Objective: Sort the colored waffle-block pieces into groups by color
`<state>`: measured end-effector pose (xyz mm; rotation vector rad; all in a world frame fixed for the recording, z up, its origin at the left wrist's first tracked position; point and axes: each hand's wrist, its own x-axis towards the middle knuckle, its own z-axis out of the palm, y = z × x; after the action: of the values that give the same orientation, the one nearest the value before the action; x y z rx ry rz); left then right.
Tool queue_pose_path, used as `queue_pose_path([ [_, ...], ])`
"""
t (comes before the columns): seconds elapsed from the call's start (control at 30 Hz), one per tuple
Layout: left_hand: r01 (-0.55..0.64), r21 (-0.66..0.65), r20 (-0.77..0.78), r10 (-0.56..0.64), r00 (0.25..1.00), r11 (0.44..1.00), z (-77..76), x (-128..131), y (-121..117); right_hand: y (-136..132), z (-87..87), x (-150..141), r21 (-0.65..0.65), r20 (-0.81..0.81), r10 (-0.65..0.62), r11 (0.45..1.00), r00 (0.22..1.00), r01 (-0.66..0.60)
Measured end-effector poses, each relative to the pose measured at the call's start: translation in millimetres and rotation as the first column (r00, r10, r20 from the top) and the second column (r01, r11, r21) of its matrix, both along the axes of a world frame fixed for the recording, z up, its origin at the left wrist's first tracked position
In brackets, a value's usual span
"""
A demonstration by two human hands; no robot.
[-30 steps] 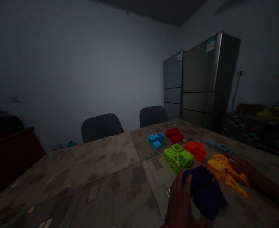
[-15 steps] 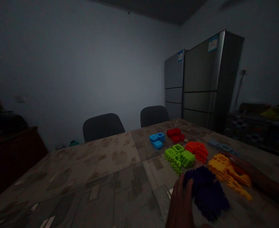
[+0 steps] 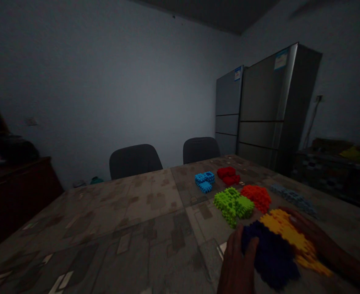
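My left hand [image 3: 237, 263] rests at the near left edge of a heap of dark purple-blue toothed plastic building pieces [image 3: 270, 257]. Its fingers are stretched out, the thumb apart from them, touching the heap's side. Along the far right side of the yellow-orange toothed pieces [image 3: 285, 228] lies my right hand [image 3: 305, 226], fingers extended against them. The yellow-orange heap touches the purple-blue one. Beyond them sit lime green pieces [image 3: 233, 204] and orange-red pieces [image 3: 256, 197].
Farther back on the patterned table [image 3: 121, 232] are blue pieces [image 3: 205, 181], red pieces [image 3: 228, 175] and grey-blue pieces [image 3: 293, 199]. Two dark chairs [image 3: 135, 161] stand at the far edge. Tall grey fridges [image 3: 262, 98] stand behind on the right.
My right hand has moved up to the yellow-orange pieces, which have shifted left and bunched against the purple-blue heap. My left hand stays beside that heap. The view has shifted slightly.
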<state>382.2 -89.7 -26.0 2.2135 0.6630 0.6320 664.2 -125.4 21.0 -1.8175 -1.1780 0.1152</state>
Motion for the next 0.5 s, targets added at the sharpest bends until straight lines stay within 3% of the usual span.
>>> queue_pose_path([
  [0.07,-0.019,-0.017,0.009,0.019,1.0,1.0,1.5,-4,-1,1,-6.1,-1,-0.008,-0.128,0.075,0.997,0.989,-0.077],
  [0.17,-0.028,-0.072,-0.011,0.027,1.0,0.997,6.5,-16,0,-4,-18.0,-9,-0.004,-0.253,0.057,0.998,0.966,-0.06],
  [0.5,-0.192,-0.048,-0.076,0.188,0.979,0.98,12.0,-87,8,-7,-45.3,-77,-0.05,-0.157,0.036,0.998,0.987,-0.045],
])
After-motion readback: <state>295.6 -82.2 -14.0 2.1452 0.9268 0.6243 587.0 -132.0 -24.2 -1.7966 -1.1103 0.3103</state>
